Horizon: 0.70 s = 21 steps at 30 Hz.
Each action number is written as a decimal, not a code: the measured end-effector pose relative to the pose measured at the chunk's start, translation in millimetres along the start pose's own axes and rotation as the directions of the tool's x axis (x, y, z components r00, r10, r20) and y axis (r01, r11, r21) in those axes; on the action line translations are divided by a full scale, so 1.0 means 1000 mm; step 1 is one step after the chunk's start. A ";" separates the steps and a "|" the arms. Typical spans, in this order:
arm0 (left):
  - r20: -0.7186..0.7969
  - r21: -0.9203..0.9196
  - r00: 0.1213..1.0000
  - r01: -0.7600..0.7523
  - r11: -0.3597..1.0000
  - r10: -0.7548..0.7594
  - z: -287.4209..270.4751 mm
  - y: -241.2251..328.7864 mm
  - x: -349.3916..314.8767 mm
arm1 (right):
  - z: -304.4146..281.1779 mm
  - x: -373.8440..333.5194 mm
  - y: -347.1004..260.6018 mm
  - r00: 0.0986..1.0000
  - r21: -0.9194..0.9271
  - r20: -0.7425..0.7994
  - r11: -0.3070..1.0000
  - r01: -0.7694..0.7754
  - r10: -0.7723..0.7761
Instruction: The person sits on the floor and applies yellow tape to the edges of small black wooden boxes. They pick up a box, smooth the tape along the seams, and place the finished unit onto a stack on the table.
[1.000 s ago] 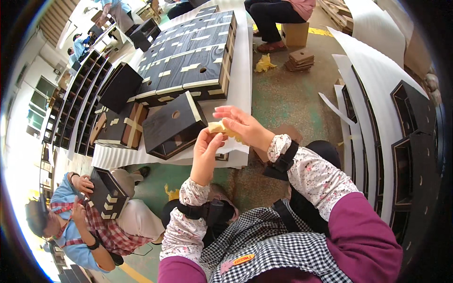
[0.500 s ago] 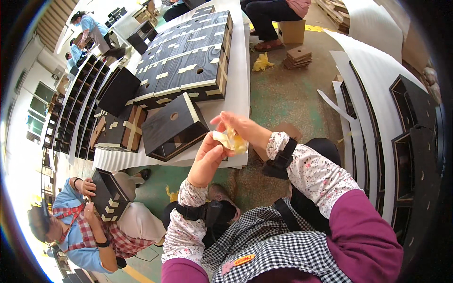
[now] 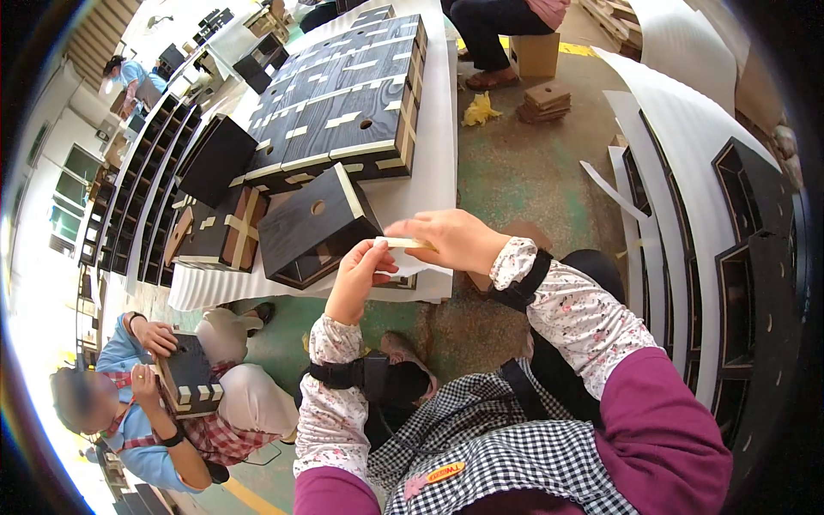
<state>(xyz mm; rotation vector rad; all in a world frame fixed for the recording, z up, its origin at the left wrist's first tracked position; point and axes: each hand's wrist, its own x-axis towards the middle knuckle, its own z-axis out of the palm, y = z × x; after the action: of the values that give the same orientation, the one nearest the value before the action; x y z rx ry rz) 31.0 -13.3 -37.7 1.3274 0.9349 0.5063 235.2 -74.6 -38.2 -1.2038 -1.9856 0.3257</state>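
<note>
While both hands pinch it, left hand (image 3: 359, 279) and right hand (image 3: 451, 240) fingers closed on the tape strip (image 3: 403, 255), sticky tape could fold onto itself, just near the black box (image 3: 313, 227)

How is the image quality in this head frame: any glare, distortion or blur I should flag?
Head view: strong fisheye bending, with a black rim at the corners; the windows at far left are blown out to white glare; the centre is evenly lit and sharp, so the left hand, right hand and the pale strip between them read clearly; the co-worker's face at lower left is blurred.
</note>
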 end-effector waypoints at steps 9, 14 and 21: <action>-0.400 -0.651 0.916 -0.272 0.709 -0.016 -0.047 -0.035 0.047 | -0.006 -0.002 0.022 0.959 0.294 0.083 0.912 -0.285 0.273; -0.411 -0.646 0.911 -0.312 0.697 0.027 -0.059 -0.032 0.052 | -0.015 0.001 0.022 0.892 0.549 0.226 0.705 -0.449 0.392; -0.187 -0.367 0.981 -0.013 0.930 -0.060 -0.094 -0.017 0.019 | -0.022 0.005 0.020 0.849 0.763 0.286 0.431 -0.482 0.445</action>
<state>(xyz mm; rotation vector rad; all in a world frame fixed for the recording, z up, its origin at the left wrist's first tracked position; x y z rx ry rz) -37.8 53.5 -57.0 0.9376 0.9596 0.7641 262.9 -64.2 -32.5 -1.0524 -1.1632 1.4104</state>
